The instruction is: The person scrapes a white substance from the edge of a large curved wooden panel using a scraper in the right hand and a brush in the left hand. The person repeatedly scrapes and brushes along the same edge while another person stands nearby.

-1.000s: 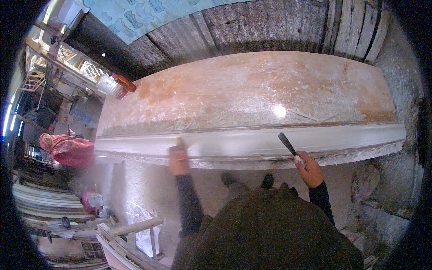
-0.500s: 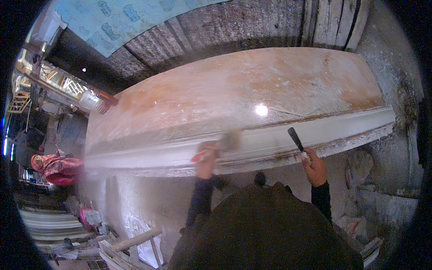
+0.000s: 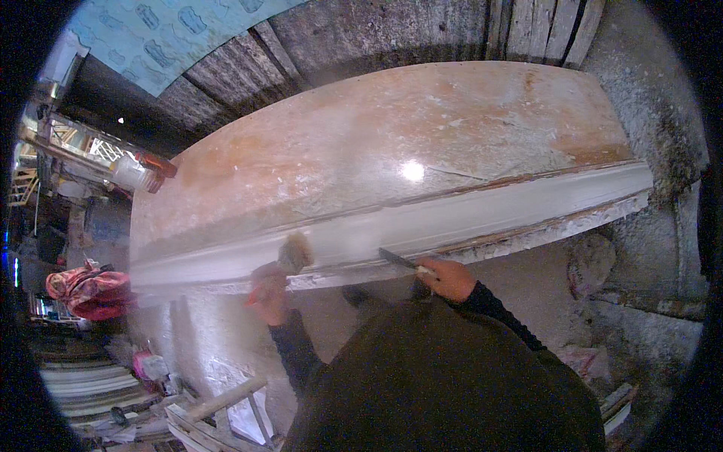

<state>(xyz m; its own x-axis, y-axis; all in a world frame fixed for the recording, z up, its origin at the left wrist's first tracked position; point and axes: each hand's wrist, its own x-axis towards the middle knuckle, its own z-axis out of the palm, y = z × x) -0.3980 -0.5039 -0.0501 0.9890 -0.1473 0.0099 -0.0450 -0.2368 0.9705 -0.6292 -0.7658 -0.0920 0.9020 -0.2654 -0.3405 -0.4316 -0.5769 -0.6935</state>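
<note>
A long slab table [image 3: 392,143] with a brownish, glossy top fills the middle. Along its near edge runs a grey-white moulded channel [image 3: 482,215]. My left hand [image 3: 267,290] grips a brush [image 3: 294,252] whose pale bristles press on the channel's near lip; the hand is blurred. My right hand [image 3: 446,277] holds a flat scraper [image 3: 398,258] with a dark blade that lies on the same lip, pointing left. Dark sleeves cover both forearms.
Rough wooden planks [image 3: 422,30] and a blue patterned sheet [image 3: 173,34] stand behind the table. A white container with a red lid [image 3: 139,173] sits at the far left end. A red cloth bundle [image 3: 90,290], stacked boards and clutter lie on the left floor.
My left hand with the brush has swept rightward along the channel. My right hand has brought the scraper down and leftward onto the edge. The view has tilted.
</note>
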